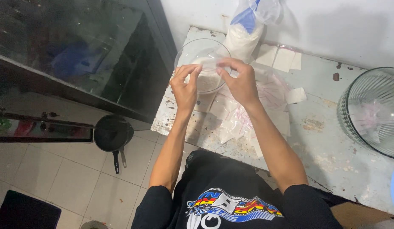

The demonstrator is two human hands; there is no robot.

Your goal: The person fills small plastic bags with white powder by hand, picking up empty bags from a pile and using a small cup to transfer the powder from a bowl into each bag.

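Note:
My left hand [185, 87] and my right hand [240, 81] pinch the top edge of a small clear plastic bag [208, 80] that holds white powder. I hold the bag between both hands over a clear glass bowl [191, 50] at the table's far left corner. Behind the bowl stands a big plastic sack of white powder [243, 37] with a blue patch on it. Under my right wrist lies a pile of small clear zip bags [239, 121] with red strips.
A worn, pale table [328, 144] carries a large ribbed glass bowl [375, 112] at the right, holding filled bags. White paper slips [282, 58] lie near the wall. A dark glass cabinet [78, 55] stands at the left, and black pans [112, 135] rest on the tiled floor.

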